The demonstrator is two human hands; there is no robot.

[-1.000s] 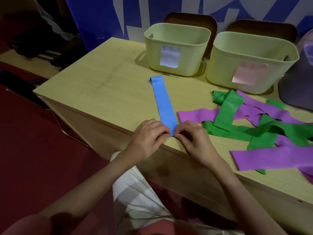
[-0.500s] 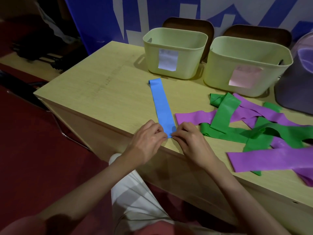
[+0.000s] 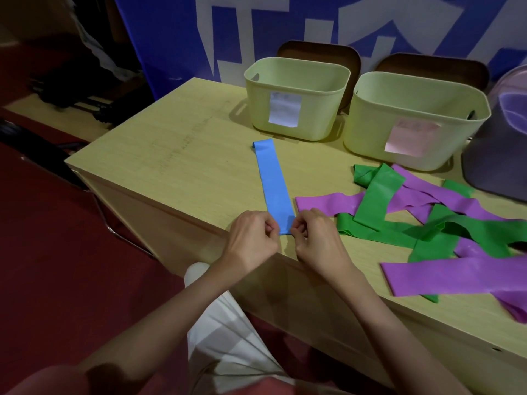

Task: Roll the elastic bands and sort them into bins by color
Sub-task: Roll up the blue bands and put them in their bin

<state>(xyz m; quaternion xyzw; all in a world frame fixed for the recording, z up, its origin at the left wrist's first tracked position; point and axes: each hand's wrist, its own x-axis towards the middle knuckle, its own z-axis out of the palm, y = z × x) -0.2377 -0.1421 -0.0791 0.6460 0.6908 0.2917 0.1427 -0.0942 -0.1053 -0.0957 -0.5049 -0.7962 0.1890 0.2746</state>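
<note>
Big wooden table with two pale green bins along the far edge, plus a messy heap of green and purple bands sprawled on the right. The blue band lies flat in the middle, running from the bins to the near edge. There the left hand and right hand each pinch a corner of its near end, fingers curled tight.

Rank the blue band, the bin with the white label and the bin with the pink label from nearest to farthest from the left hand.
From the left hand:
1. Blue band, its near end pinched by that hand.
2. Bin with the white label, straight behind.
3. Bin with the pink label, back right.
</note>
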